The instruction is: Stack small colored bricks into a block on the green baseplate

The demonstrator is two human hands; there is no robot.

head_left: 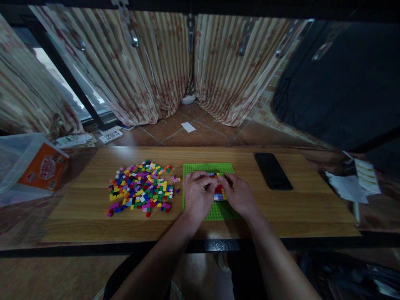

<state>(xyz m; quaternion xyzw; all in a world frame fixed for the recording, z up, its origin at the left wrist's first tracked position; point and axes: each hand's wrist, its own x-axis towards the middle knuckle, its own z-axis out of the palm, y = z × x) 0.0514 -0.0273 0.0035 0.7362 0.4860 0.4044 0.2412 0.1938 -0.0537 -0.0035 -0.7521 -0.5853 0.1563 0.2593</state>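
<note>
A green studded baseplate lies on the table in front of me, with a small build of colourful toy bricks on it. Red, yellow and pale blue or purple bricks show in the build; my hands cover its left part and right edge. Over its left side, my left hand is closed with thumb and forefinger pinched, and what lies between them is hidden. My right hand curls its fingers against the right side of the build, gripping it. Left of the baseplate spreads a pile of loose toy bricks.
A black phone lies on the wooden table at the right. A clear plastic box with an orange label stands beyond the table's left end. Papers are off the right end. Striped curtains hang behind.
</note>
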